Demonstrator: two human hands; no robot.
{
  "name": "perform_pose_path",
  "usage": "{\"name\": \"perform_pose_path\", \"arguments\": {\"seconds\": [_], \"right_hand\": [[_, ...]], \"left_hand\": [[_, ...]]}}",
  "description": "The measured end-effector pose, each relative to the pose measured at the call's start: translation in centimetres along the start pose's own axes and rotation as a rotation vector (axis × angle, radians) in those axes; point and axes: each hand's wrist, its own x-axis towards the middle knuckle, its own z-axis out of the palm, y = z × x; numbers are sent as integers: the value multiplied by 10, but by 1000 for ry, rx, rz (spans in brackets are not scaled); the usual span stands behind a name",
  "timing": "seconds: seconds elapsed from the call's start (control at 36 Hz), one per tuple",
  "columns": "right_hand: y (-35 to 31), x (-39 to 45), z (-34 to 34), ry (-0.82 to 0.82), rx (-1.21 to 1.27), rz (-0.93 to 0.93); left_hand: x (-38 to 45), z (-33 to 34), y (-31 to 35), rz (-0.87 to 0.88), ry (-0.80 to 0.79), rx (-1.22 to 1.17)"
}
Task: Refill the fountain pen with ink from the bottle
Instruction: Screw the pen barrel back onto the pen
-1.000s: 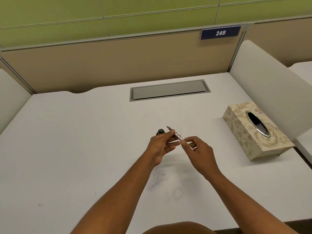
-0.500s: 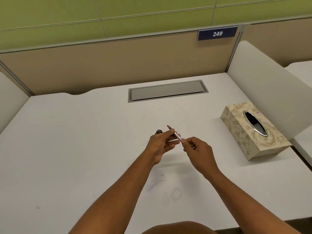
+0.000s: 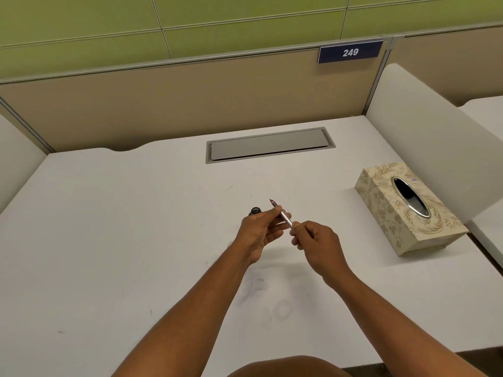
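A thin pink fountain pen (image 3: 283,216) is held above the white desk (image 3: 114,240), its nib pointing up and away to the left. My left hand (image 3: 258,232) pinches the pen near the nib end. My right hand (image 3: 317,244) grips the rear end of the barrel. A small dark ink bottle (image 3: 255,211) stands on the desk just behind my left hand, mostly hidden by the fingers.
A patterned tissue box (image 3: 405,210) sits at the right. A grey cable hatch (image 3: 269,145) lies in the desk near the back. Beige partition panels close the back and white dividers stand at both sides.
Both hands keep their hold on the pen and stay nearly in place. The view has shifted slightly, so the bottle shows a little less behind my left hand.
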Motion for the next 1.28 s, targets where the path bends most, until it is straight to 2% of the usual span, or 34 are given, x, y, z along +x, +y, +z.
{"name": "perform_pose_path", "arguments": {"seconds": [0.22, 0.53, 0.81, 1.11, 1.28], "right_hand": [[-2, 1, -3, -62, 175, 118], [0, 2, -6, 23, 179, 107], [12, 9, -30, 40, 35, 141], [10, 39, -98, 169, -147, 40], [15, 64, -145, 240, -363, -32]], "left_hand": [[0, 1, -2, -2, -18, -4], [-2, 13, -6, -33, -87, 48], [7, 16, -11, -70, -64, 21], [16, 31, -16, -96, -64, 4], [21, 44, -18, -92, -64, 6]]}}
